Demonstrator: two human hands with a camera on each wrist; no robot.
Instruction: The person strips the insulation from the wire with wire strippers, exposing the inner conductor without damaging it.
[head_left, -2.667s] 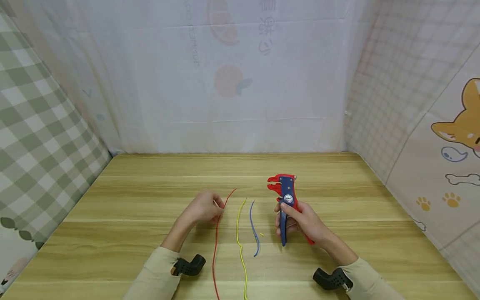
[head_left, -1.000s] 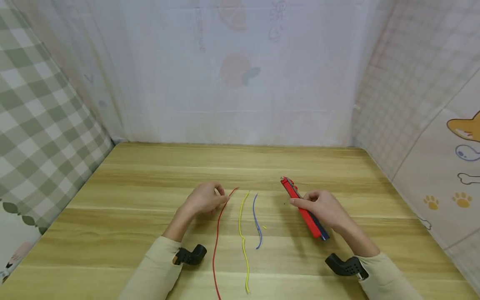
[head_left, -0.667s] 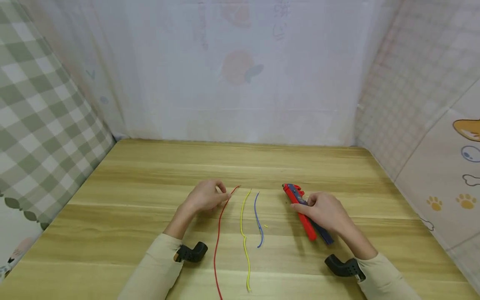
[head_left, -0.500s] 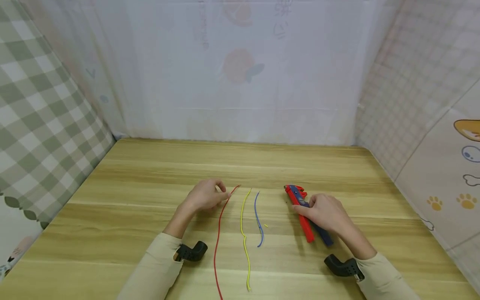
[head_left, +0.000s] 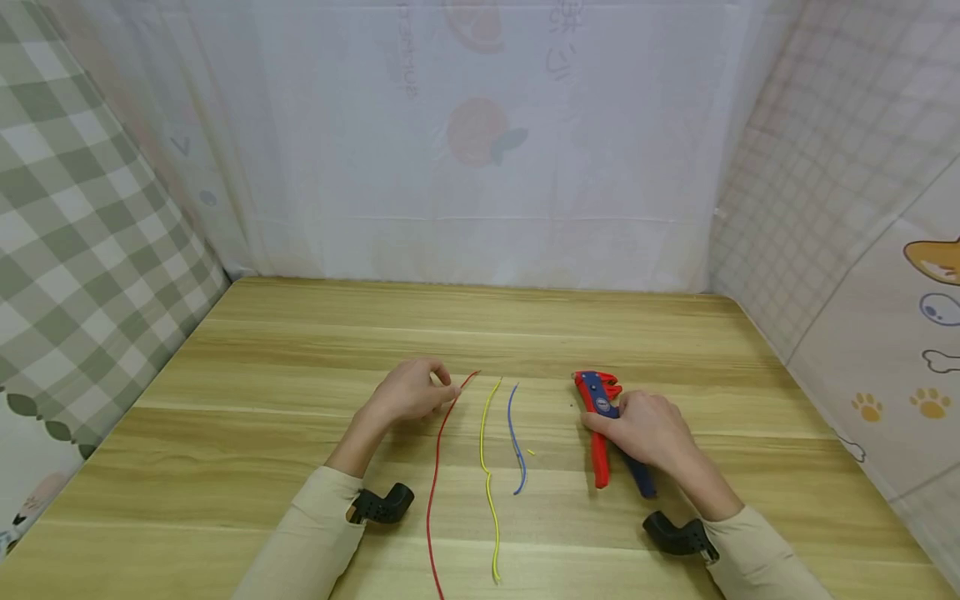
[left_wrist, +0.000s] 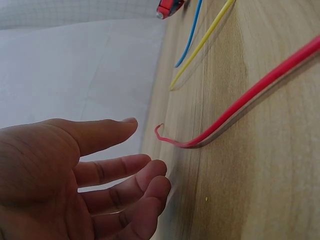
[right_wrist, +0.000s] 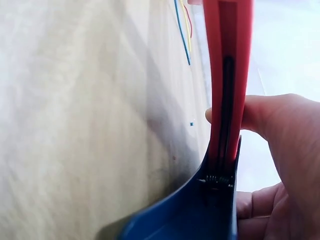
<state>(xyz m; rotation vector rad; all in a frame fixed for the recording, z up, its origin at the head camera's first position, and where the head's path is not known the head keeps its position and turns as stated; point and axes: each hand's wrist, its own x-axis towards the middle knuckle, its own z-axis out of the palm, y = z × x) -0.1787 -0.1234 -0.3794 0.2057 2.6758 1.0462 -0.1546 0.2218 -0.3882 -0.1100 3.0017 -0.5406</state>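
My left hand point(head_left: 412, 390) hovers beside the upper end of a red wire point(head_left: 432, 492). In the left wrist view its thumb and loosely bent fingers are apart, and the red wire point(left_wrist: 240, 105) curves past without contact. A yellow wire point(head_left: 493, 517) and a shorter blue wire point(head_left: 517, 450) lie to the right of the red one. My right hand point(head_left: 651, 425) holds a red and blue wire stripper point(head_left: 592, 387), head pointing away and its red jaws facing right. The right wrist view shows the stripper's blue handle point(right_wrist: 175, 215) spread from the red one; some fingers are hidden.
A tiny yellow scrap point(head_left: 531, 452) lies right of the blue wire. In the right wrist view a small blue scrap point(right_wrist: 191, 124) rests on the wooden table point(head_left: 337, 317). Fabric walls stand behind and on both sides.
My right hand has turned the wire stripper over, so its jaws face right instead of left, and its handles have spread. The left hand stays beside the red wire, its thumb and fingers further apart.
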